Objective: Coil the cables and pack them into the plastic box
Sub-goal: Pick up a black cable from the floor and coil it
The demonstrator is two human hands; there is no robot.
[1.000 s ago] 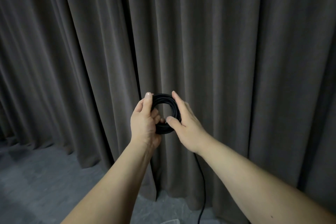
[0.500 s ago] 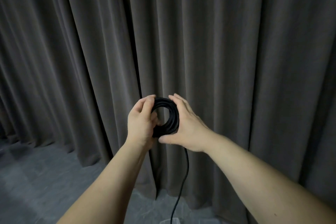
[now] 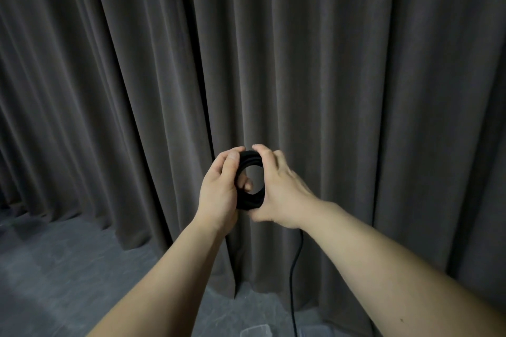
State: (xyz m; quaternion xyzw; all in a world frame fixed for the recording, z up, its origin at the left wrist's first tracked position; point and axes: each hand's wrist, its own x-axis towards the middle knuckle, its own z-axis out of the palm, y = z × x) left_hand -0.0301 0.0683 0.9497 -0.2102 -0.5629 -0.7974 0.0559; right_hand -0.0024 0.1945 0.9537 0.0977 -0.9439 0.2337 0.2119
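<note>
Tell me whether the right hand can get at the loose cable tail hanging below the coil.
Probably yes: the right hand grips the coil, and the tail hangs unobstructed just beneath its wrist.

1. You are looking at a black cable [image 3: 250,201] wound into a small, tight ring of several turns, standing roughly upright and facing you, with an open hole in its middle.
2. Its loose tail [image 3: 293,282] is hanging straight down from below the ring, running toward the bottom edge of the view.
3. A clear plastic box [image 3: 256,332] is sitting on the floor at the bottom edge, only its top rim showing, just left of the hanging tail.
</note>
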